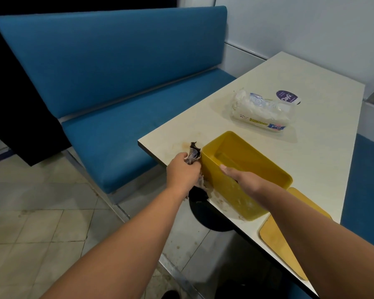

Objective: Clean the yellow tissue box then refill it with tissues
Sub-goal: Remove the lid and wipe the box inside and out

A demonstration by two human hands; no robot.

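Gripping a dark rag [194, 157] in our left hand [183, 170] against the yellow tissue box [244, 169]. Our right hand [243, 180] clasps its near rim. Tissue pack [260, 111] lies on the counter [311, 147].

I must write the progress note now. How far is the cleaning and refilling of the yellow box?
Done: the lid is off and lies on the table; the yellow tissue box is open and looks empty. In hand: the left hand wipes its outer wall with a dark cloth while the right hand steadies the rim. Left: refilling from the tissue pack, then closing.
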